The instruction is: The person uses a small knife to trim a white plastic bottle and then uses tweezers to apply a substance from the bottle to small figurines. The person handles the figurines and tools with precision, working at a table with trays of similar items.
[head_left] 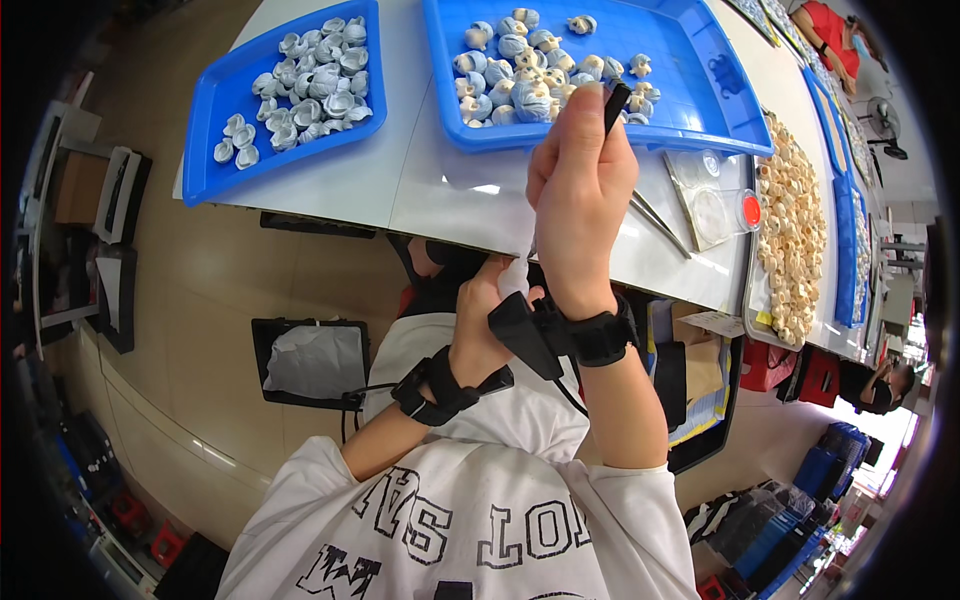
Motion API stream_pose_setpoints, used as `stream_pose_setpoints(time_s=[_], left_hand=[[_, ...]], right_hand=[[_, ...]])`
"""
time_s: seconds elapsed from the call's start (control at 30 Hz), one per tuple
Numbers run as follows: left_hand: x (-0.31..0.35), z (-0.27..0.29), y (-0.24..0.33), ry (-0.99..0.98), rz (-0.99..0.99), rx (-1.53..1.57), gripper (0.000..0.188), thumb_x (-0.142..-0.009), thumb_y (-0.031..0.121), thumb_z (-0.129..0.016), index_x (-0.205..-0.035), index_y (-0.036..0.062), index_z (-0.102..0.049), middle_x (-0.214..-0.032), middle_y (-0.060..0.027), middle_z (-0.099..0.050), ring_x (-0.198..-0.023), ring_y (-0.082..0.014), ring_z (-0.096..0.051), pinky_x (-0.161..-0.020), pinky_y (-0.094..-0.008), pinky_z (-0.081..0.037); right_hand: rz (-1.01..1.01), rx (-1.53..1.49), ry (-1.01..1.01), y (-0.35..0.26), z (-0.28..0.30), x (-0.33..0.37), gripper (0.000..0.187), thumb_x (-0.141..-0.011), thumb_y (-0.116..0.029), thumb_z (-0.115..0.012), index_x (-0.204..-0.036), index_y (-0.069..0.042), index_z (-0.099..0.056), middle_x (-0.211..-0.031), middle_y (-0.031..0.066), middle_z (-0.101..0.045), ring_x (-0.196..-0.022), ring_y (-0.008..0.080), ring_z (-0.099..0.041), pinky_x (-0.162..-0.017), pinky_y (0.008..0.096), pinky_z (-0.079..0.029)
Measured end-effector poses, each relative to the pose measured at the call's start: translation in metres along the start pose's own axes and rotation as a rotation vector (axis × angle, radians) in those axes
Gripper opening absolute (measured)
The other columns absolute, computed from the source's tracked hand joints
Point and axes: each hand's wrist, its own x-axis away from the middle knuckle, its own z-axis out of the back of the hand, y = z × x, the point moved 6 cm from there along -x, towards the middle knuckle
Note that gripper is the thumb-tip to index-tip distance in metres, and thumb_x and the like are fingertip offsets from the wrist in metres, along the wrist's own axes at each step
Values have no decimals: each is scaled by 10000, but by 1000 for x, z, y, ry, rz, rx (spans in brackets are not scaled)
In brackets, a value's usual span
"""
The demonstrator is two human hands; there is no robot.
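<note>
My right hand (583, 190) is raised over the near table edge, its fingers closed around a slim tool with a black handle (617, 106). Most of that tool is hidden by the hand. Lower and to its left, my left hand (478, 315) is closed in front of my lap. A small white piece (513, 282) shows at its fingers; I cannot tell whether it is held or is a fingertip cover. Beyond my right hand, a blue tray (690, 95) carries several small doll-like heads (530, 70), cream with pale blue-grey parts. Another blue tray (215, 150) bears pale blue-grey hollow shells (320, 85).
Metal tweezers (660, 222) lie right of my right hand, beside a clear flat case (708, 205) and a small container with a red end (750, 210). Farther right, a tray holds many cream pieces (790, 235). A black bin (312, 360) stands at lower left. Other people are at right.
</note>
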Motion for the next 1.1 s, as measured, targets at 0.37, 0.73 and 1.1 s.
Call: stream_pose_setpoints(time_s=[0.37, 0.73, 1.1], left_hand=[[0, 1, 0, -47, -23, -39, 275, -683, 81, -637, -913, -3, -510, -708, -120, -586, -611, -288, -591, -590, -321, -473], [-1, 2, 3, -5, -11, -5, 299, -687, 40, -645, -949, -29, -519, -742, -150, -611, -647, -305, -619, -597, -319, -479], [0, -4, -21, -121, 41, 114, 322, -711, 115, -677, -964, -12, -524, -772, -158, -625, -674, -327, -623, -592, -335, -480]], right_hand=[[124, 166, -1, 0, -9, 4, 342, -954, -321, -464, -713, -81, -431, -506, -46, -384, -444, 35, -342, -404, 207, -258], [123, 118, -39, 4, -8, 0, 323, -957, -284, -457, -705, -85, -431, -502, -46, -370, -436, 34, -331, -399, 202, -244], [184, 206, -97, -6, -14, 10, 307, -952, -275, -462, -737, -56, -464, -541, -45, -410, -464, 28, -343, -422, 196, -267]])
